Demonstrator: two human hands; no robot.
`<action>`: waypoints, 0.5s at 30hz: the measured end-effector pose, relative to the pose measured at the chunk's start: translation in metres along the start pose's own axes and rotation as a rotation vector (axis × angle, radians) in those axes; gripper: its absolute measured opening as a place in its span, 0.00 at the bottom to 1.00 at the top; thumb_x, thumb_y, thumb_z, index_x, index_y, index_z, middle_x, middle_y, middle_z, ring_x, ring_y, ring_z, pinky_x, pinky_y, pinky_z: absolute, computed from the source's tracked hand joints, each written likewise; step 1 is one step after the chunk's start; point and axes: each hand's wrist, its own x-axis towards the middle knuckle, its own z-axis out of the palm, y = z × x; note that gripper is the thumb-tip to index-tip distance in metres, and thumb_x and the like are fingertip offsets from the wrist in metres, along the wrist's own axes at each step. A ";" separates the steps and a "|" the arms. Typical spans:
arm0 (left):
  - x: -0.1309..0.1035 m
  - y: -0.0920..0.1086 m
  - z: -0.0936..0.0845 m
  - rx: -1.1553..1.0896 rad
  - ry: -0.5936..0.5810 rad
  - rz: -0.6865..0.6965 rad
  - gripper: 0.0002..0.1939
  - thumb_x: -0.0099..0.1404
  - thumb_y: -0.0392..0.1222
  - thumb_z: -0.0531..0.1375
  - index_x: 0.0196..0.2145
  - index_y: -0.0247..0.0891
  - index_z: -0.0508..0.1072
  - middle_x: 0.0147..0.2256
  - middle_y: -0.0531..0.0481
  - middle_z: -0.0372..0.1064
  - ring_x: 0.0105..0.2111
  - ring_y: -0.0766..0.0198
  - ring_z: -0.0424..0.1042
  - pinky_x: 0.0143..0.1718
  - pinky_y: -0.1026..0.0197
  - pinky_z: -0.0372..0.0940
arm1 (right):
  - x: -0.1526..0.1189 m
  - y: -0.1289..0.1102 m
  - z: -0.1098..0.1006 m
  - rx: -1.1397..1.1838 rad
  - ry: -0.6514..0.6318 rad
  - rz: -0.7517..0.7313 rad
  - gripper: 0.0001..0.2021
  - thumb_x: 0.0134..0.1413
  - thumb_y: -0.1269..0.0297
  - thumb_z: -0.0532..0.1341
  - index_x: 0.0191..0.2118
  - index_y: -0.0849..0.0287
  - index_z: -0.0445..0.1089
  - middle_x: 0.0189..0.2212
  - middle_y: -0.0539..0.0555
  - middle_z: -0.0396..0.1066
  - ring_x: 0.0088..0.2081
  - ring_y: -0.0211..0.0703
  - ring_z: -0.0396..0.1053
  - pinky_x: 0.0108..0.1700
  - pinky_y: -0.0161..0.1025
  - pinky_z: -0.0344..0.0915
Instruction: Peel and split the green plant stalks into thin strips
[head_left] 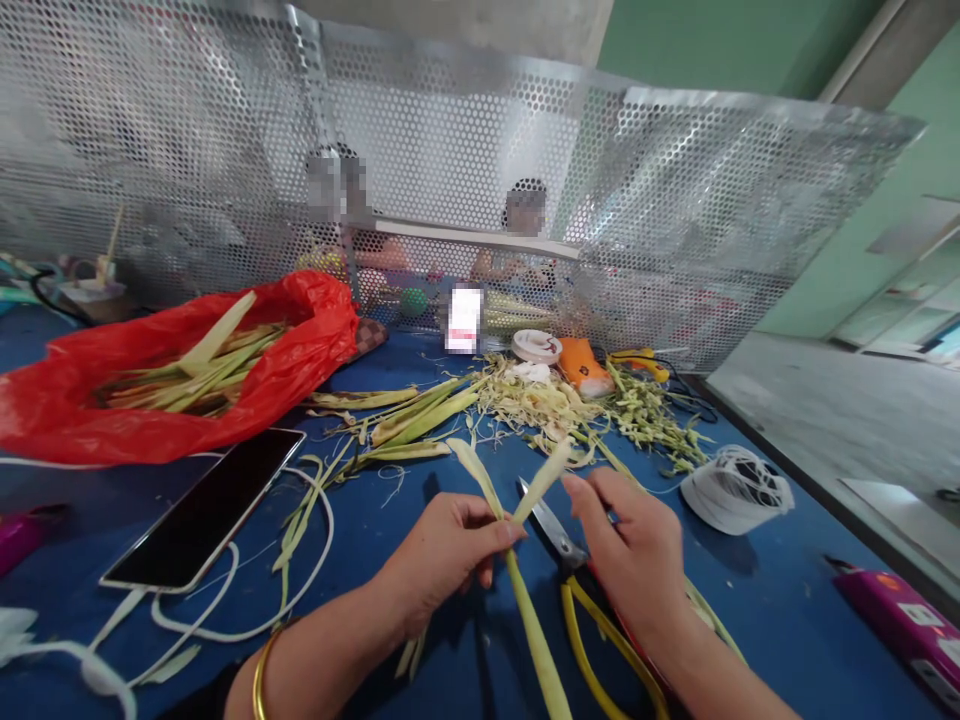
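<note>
My left hand [465, 550] pinches long pale green leaf strips [529, 610] where they cross between thumb and forefinger. Two ends fan out above the pinch in a V, and one strip runs down toward the bottom edge. My right hand [630, 545] is curled just to the right, its thumb tip close beside the right-hand end of the V. Whether its fingers grip a strip or anything else is hidden. Beneath and beside it lies a pair of scissors [559, 530] with yellow handles, blades pointing away from me, partly covered by that hand.
On the blue table [360, 560] are a red plastic bag [300, 350] of leaves, a phone [210, 510] with white cable, leaf scraps [540, 400], a white string roll [735, 490] and a purple box [900, 620]. A perforated metal screen [450, 130] stands behind, people beyond it.
</note>
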 end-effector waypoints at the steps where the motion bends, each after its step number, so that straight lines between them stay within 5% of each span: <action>1: 0.000 0.000 0.000 0.024 0.006 0.005 0.17 0.50 0.54 0.65 0.25 0.34 0.75 0.13 0.57 0.60 0.12 0.73 0.54 0.15 0.67 0.45 | 0.000 -0.001 -0.003 -0.062 0.081 -0.106 0.17 0.59 0.58 0.56 0.21 0.58 0.65 0.19 0.49 0.62 0.25 0.39 0.60 0.31 0.38 0.56; 4: -0.002 -0.002 0.002 0.122 0.004 0.061 0.16 0.54 0.51 0.61 0.20 0.35 0.72 0.12 0.58 0.58 0.13 0.73 0.53 0.16 0.67 0.46 | -0.003 -0.007 -0.001 -0.130 0.092 -0.311 0.06 0.57 0.63 0.59 0.35 0.56 0.73 0.33 0.54 0.71 0.38 0.46 0.67 0.48 0.46 0.56; 8: -0.003 -0.010 0.005 0.250 -0.052 0.155 0.15 0.57 0.45 0.57 0.17 0.36 0.66 0.13 0.58 0.55 0.16 0.71 0.55 0.19 0.67 0.49 | -0.006 -0.012 0.014 0.061 -0.304 -0.214 0.04 0.55 0.66 0.61 0.31 0.55 0.74 0.31 0.50 0.73 0.39 0.44 0.69 0.58 0.51 0.49; 11: -0.002 -0.014 0.006 0.285 -0.086 0.156 0.14 0.57 0.45 0.56 0.17 0.36 0.66 0.14 0.59 0.54 0.16 0.71 0.54 0.20 0.66 0.49 | -0.007 -0.012 0.021 0.329 -0.435 0.068 0.07 0.52 0.67 0.62 0.25 0.58 0.72 0.24 0.48 0.71 0.30 0.39 0.68 0.45 0.42 0.61; 15: -0.001 -0.014 0.006 0.268 -0.095 0.133 0.15 0.56 0.47 0.57 0.17 0.36 0.66 0.14 0.59 0.51 0.16 0.71 0.53 0.19 0.66 0.49 | -0.010 -0.011 0.023 0.457 -0.345 0.230 0.09 0.48 0.66 0.63 0.21 0.60 0.69 0.21 0.48 0.67 0.27 0.39 0.64 0.30 0.35 0.58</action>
